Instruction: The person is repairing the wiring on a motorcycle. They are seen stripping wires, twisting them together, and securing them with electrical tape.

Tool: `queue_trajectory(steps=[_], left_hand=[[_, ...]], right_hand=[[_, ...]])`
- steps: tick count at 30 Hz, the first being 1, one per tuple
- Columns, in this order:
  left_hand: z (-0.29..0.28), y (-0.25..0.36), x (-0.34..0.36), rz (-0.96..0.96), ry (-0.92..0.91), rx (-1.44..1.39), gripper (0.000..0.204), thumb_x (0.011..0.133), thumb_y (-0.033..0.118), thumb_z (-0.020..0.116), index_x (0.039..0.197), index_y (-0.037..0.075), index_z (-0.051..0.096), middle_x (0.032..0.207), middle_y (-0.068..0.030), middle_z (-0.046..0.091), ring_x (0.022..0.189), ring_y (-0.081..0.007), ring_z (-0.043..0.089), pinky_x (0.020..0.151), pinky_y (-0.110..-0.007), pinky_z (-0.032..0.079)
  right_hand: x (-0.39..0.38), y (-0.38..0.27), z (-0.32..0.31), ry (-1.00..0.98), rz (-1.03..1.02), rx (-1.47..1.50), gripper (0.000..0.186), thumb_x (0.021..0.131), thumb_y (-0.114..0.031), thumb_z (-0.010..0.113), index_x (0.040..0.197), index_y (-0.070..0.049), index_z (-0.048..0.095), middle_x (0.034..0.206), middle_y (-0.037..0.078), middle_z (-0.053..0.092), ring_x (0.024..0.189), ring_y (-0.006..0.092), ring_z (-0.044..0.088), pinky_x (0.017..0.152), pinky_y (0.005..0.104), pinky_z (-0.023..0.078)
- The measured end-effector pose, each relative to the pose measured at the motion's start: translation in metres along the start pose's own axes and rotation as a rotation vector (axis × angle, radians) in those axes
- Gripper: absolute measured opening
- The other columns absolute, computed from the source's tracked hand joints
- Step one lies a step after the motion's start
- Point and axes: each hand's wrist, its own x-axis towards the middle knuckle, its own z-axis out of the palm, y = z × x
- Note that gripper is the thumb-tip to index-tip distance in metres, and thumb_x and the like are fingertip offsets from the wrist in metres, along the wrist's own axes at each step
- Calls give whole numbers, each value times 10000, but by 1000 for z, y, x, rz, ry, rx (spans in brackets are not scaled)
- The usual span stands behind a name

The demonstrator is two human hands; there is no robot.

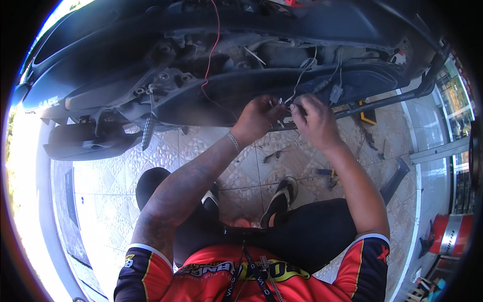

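upper left of frame: dark scooter [100, 75] body, underside panels off, muffler [85, 141] at left centre. a red wire [211, 55] hangs loose from the top centre down toward the frame rail. centre: left hand [257, 120] raised to the underside, fingers pinched shut on thin white wires [286, 103]; bracelet [233, 141] at the wrist. just right of it, right hand [314, 121], fingertips also closed on the same wire bundle, so the wires lie between the two pinches, at the fingertips, not in the palms. hands nearly touching. more pale leads run up from there to a small connector [335, 93] at upper right of centre. below the hands: tiled floor [166, 151], sandal [279, 197], and a small tool [329, 176] lying on the tiles at centre right; red canister [450, 234] at lower right. risk, judged: the wires are thin and held taut between two grips, so a pull apart could snap a strand or tug the connector loose. the loose red wire could snag a forearm. exact wire ends are hidden by fingers; cannot tell if bare.
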Motion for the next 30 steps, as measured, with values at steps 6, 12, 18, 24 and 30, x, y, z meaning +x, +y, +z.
queue_trajectory(steps=[6, 12, 18, 24, 30], left_hand=[[-1, 0, -2, 5, 14, 254, 214, 998, 205, 658, 1025, -8, 646, 858, -58, 689, 758, -106, 607, 689, -276, 487], [-10, 5, -2, -72, 47, 110, 255, 991, 221, 660, 1063, -24, 657, 887, -92, 721, 769, -135, 657, 697, -305, 519], [-7, 5, -12, 8, 4, 0, 221, 1020, 213, 641, 1100, 7, 637, 930, -24, 663, 817, -79, 581, 740, -251, 492], [-3, 17, -10, -63, -5, 42, 124, 1021, 155, 612, 973, 41, 615, 883, 9, 619, 779, -52, 571, 713, -241, 498], [-9, 7, -11, -30, 26, 91, 127, 963, 98, 638, 999, -23, 630, 833, -27, 647, 732, -85, 597, 668, -265, 486]], right_hand=[[-2, 2, 6, -222, 1004, 878, 386, 1015, -400, 571, 842, -59, 620, 672, 55, 554, 621, 189, 569, 598, 327, 453], [-5, 10, -7, 71, -162, -122, 228, 957, -298, 642, 1018, -90, 712, 1031, 96, 702, 970, 286, 689, 819, 390, 551], [-8, 21, -7, -21, -445, -204, 250, 878, -170, 646, 1104, -94, 720, 1117, 83, 675, 1051, 261, 657, 920, 427, 518], [-5, -4, 12, 125, -72, 33, 192, 947, -231, 608, 951, -46, 662, 937, 157, 691, 840, 370, 678, 755, 473, 549], [-2, -17, 20, -100, 452, 150, 369, 971, -350, 598, 864, -4, 664, 866, 234, 695, 817, 435, 678, 732, 525, 551]])
